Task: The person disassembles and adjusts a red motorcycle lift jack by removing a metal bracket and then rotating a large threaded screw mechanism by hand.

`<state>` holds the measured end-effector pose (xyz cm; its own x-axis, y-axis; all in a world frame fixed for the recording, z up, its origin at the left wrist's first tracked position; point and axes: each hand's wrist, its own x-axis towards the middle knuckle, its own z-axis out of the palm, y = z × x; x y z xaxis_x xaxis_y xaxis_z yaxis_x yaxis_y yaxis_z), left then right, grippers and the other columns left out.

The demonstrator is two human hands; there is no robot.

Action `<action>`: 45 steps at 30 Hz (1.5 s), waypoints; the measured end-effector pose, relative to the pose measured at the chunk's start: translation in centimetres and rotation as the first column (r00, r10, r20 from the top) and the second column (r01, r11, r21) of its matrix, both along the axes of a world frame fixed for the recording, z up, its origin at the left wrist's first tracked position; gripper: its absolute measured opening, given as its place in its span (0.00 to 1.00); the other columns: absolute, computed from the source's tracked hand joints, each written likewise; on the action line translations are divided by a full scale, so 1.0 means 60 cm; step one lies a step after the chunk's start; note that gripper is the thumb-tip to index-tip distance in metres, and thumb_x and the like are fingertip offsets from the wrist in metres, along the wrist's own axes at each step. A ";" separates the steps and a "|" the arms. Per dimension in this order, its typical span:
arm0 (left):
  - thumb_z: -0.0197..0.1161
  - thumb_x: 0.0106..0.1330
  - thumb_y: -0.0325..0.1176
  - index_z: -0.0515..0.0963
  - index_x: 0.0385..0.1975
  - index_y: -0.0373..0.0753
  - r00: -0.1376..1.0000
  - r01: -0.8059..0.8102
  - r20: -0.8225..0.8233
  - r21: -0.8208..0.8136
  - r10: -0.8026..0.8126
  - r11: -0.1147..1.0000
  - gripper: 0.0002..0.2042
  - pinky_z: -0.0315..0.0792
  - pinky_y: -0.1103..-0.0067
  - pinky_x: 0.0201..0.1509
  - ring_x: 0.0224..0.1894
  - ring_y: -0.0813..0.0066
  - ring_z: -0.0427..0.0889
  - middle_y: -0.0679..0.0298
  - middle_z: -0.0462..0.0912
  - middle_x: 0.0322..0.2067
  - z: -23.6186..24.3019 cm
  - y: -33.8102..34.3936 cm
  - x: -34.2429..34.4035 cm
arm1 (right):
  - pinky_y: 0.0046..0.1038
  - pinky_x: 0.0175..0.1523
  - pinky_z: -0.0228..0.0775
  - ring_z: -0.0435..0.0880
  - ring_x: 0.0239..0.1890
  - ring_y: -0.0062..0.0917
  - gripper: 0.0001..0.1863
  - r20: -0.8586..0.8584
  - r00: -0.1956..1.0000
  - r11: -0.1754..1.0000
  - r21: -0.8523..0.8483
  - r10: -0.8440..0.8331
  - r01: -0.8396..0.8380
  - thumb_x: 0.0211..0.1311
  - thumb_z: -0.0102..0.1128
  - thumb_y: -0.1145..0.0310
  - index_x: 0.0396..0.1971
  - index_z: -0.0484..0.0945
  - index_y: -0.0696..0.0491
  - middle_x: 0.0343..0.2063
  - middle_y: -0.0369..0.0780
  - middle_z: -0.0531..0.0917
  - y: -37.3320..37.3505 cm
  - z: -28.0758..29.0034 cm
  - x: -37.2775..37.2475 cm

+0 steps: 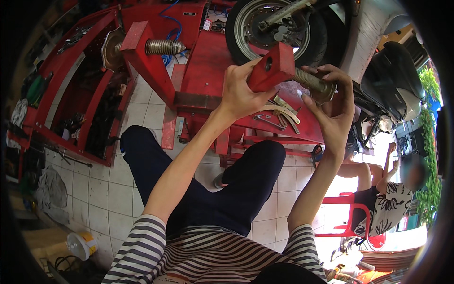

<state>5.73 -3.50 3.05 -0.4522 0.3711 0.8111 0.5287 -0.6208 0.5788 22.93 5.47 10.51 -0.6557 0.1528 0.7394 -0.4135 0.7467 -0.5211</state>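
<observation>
From where I stand, the thing being worked on is a threaded screw, held up in front of the person's chest, its near end meeting the right side of a red block. The left hand wraps the block, thumb along its lower edge, most of the fingers hidden behind. The right hand curves about the screw's wide outer end, fingers above and thumb below, set apart; I cannot tell how hard they press. What worries me is the angle: should the screw lean off line, its threads could bind, and I can't see how deep they sit. If the bite is shallow and that loose hold slips, it might drop onto the metal levers lying on the red platform below. The thumb, so near the thread, could get nipped too. The screw itself is dull, brownish metal, ridged along its shaft, flaring to a broad collar at the outer end; the block is chipped red paint with a dark round hole in its face.
</observation>
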 end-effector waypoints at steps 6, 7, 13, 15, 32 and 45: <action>0.71 0.43 0.29 0.80 0.41 0.31 1.000 -0.010 0.026 -0.005 0.010 1.000 0.21 0.76 0.77 0.32 0.26 0.62 0.86 0.55 0.85 0.26 -0.005 -0.001 -0.003 | 0.32 0.54 0.74 0.78 0.55 0.34 0.26 0.093 0.984 0.884 -0.458 0.151 -0.092 0.65 0.60 0.72 0.60 0.62 0.57 0.53 0.47 0.73 -0.028 0.014 0.002; 0.71 0.43 0.29 0.80 0.41 0.31 1.000 -0.004 0.028 -0.002 0.004 1.000 0.22 0.76 0.77 0.32 0.26 0.62 0.86 0.55 0.85 0.26 -0.005 0.000 -0.003 | 0.30 0.54 0.73 0.78 0.54 0.32 0.25 0.102 0.990 0.918 -0.392 0.100 -0.053 0.64 0.60 0.75 0.59 0.62 0.57 0.53 0.46 0.73 -0.025 0.011 0.002; 0.64 0.46 0.23 0.78 0.32 0.31 0.999 -0.020 -0.025 0.029 0.021 0.999 0.11 0.69 0.83 0.29 0.23 0.84 0.76 0.65 0.81 0.20 -0.003 -0.005 0.006 | 0.28 0.54 0.72 0.77 0.53 0.28 0.28 -0.045 0.999 0.999 -0.043 0.024 -0.026 0.53 0.69 0.79 0.53 0.66 0.55 0.52 0.44 0.74 0.008 -0.007 -0.007; 0.64 0.46 0.23 0.78 0.32 0.31 1.000 -0.010 -0.026 0.054 0.011 0.998 0.11 0.70 0.83 0.30 0.23 0.84 0.77 0.65 0.81 0.21 -0.004 -0.001 0.009 | 0.32 0.54 0.74 0.76 0.56 0.32 0.29 -0.116 0.977 0.957 -0.208 0.180 -0.201 0.53 0.70 0.78 0.54 0.66 0.56 0.50 0.44 0.75 -0.012 -0.002 -0.005; 0.64 0.46 0.22 0.77 0.31 0.31 0.998 0.068 0.014 0.026 -0.068 0.997 0.11 0.67 0.84 0.26 0.22 0.85 0.76 0.66 0.79 0.19 0.002 -0.013 0.011 | 0.35 0.61 0.70 0.75 0.58 0.33 0.35 -0.023 0.994 0.887 -0.450 0.103 -0.102 0.49 0.71 0.79 0.59 0.67 0.61 0.55 0.46 0.74 -0.010 0.001 0.018; 0.69 0.44 0.27 0.78 0.42 0.29 1.000 0.009 0.002 -0.050 -0.009 0.999 0.22 0.73 0.79 0.31 0.23 0.70 0.84 0.59 0.84 0.23 -0.007 -0.009 0.003 | 0.40 0.66 0.66 0.74 0.60 0.42 0.31 0.087 0.993 0.908 -0.419 0.075 -0.032 0.68 0.56 0.61 0.64 0.61 0.63 0.58 0.50 0.71 -0.003 0.005 0.027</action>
<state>5.89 -4.06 2.62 -0.4498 0.4153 0.7907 0.5224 -0.5958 0.6101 24.58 5.27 10.80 -0.7378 0.3949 0.5474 -0.3771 0.4315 -0.8195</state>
